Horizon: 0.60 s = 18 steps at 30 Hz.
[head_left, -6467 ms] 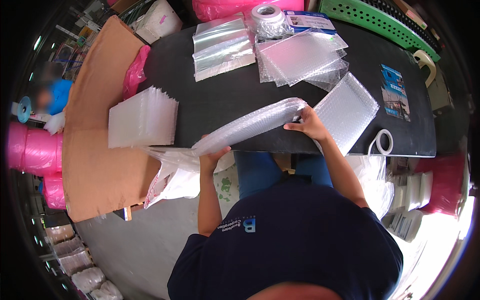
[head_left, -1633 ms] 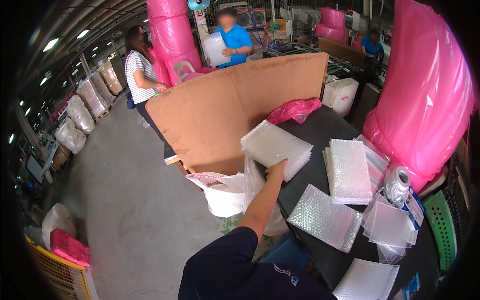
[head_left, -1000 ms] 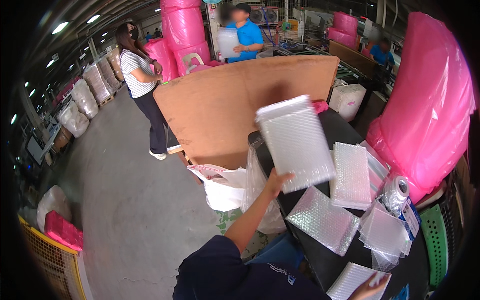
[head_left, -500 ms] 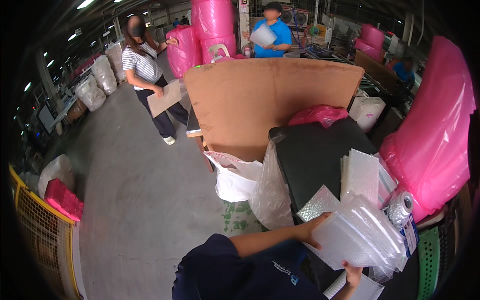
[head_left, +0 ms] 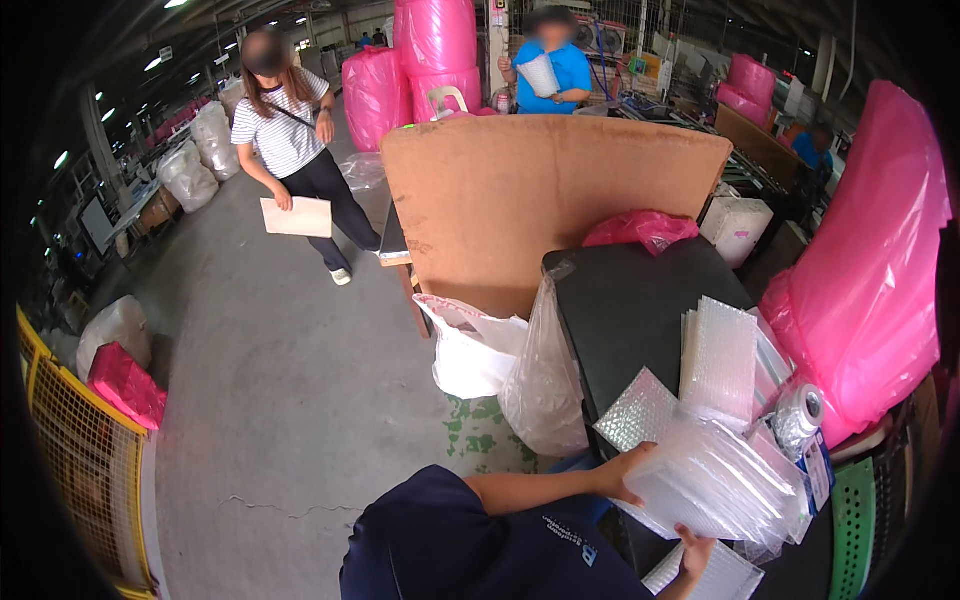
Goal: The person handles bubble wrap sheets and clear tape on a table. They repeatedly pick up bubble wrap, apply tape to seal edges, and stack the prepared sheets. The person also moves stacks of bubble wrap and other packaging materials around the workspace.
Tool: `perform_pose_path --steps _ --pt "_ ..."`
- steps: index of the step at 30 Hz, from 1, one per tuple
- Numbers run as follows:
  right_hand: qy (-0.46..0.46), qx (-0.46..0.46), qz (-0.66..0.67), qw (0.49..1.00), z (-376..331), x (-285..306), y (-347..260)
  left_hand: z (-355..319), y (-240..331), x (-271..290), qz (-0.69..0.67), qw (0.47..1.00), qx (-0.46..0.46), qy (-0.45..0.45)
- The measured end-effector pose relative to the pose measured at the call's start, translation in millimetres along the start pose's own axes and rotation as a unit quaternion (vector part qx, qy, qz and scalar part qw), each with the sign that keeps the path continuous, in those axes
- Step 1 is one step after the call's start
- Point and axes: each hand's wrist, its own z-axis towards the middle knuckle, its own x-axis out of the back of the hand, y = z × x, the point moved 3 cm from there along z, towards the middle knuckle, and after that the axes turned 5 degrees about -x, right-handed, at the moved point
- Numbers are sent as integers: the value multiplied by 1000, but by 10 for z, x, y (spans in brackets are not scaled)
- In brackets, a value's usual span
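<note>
Both my hands grip a fanned stack of clear bubble-wrap pouches (head_left: 715,480) above the near end of a black table (head_left: 650,300). My left hand (head_left: 627,474) is closed on the stack's left edge. My right hand (head_left: 694,550) grasps its lower edge, thumb on top. Just beyond stands a neat pile of bubble-wrap pouches (head_left: 722,360). A single pouch (head_left: 637,408) lies flat to the left of that pile, and another pouch (head_left: 705,575) shows under my right hand. To the right of the stack is a roll of clear film (head_left: 800,412).
A large cardboard sheet (head_left: 550,200) rises behind the table. White and clear plastic bags (head_left: 478,350) hang at its left side. Tall pink-wrapped material (head_left: 870,260) and a green perforated crate (head_left: 853,525) flank the right. One person (head_left: 290,140) holds a flat sheet; another (head_left: 553,75) holds bubble wrap.
The pouches in my hands have shifted and fanned more tightly together. The person at left has drawn a hand away from the pink bundle and lowered the flat sheet.
</note>
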Motion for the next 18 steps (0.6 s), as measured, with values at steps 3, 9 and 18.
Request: perform_pose_path --steps 3,9,18 --pt "2 -23 -11 1000 -5 4 -119 -35 -124 -70 44 998 -18 34" --pt "16 -10 22 1000 21 134 27 102 43 -97 -12 1000 -26 -13" --pt "118 99 3 988 -163 -52 12 -50 -23 -227 -13 998 31 51"
